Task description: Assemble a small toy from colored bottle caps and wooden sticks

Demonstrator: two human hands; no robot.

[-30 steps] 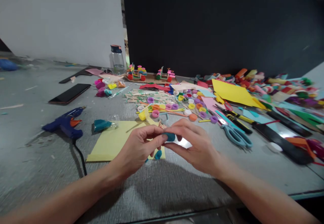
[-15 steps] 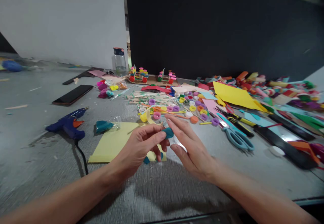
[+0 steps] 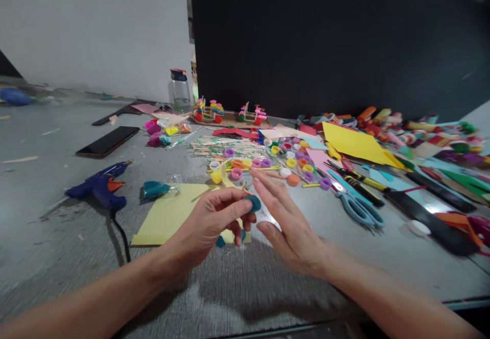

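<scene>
My left hand (image 3: 209,224) pinches a small teal lump of clay (image 3: 253,203) between thumb and fingers, just above the near edge of a pale yellow paper sheet (image 3: 168,214). My right hand (image 3: 289,224) is held flat beside it, fingers stretched out and together, its palm facing the teal lump and almost touching it. Two small teal bits (image 3: 220,241) lie on the table under my left hand.
A blue glue gun (image 3: 97,188) with a black cord lies at left, with a teal clay bag (image 3: 155,189) beside it. Blue scissors (image 3: 358,207), coloured rings (image 3: 291,163), sticks, foam sheets and a yellow sheet (image 3: 354,142) crowd the right. A phone (image 3: 107,141) and jar (image 3: 179,90) sit further back.
My right hand let go of the teal lump and opened flat beside it. My left hand keeps the lump pinched and has barely moved.
</scene>
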